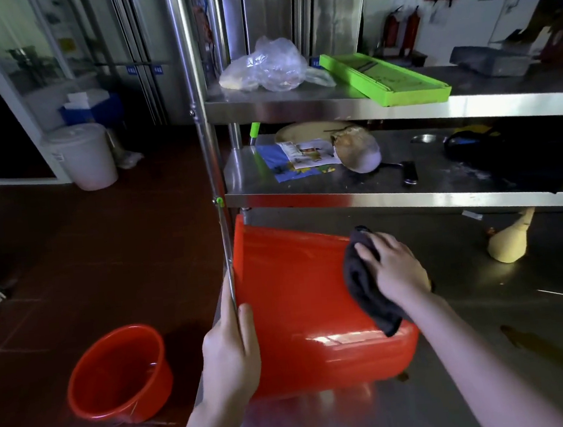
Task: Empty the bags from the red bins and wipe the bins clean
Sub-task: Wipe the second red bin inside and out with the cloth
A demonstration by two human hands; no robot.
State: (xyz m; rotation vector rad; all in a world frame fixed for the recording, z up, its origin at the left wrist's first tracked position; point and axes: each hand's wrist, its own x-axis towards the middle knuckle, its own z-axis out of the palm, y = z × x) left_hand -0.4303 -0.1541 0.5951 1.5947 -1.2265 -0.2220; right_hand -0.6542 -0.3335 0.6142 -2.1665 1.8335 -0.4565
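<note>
Left hand [230, 352] gripped the red bin [300, 314] at 9 o'clock; right hand [392, 268], fingers flat, pressed a black cloth [363, 288] at 2.

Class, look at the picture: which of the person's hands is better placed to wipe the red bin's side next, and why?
Right. The right hand presses the dark cloth on the red bin; the left hand grips its edge.

A green board [385, 77] lies aslant on the upper shelf [297, 103], with a grey box [490, 60] well to its right. On the middle shelf [339, 187], printed packets [302, 159] touch a tipped bowl [358, 152]. A pale gourd [510, 243] lies on the tabletop [487, 296]. A lidded white bucket [83, 155] stands on the floor [70, 251], a blue box [91, 109] behind it.
</note>
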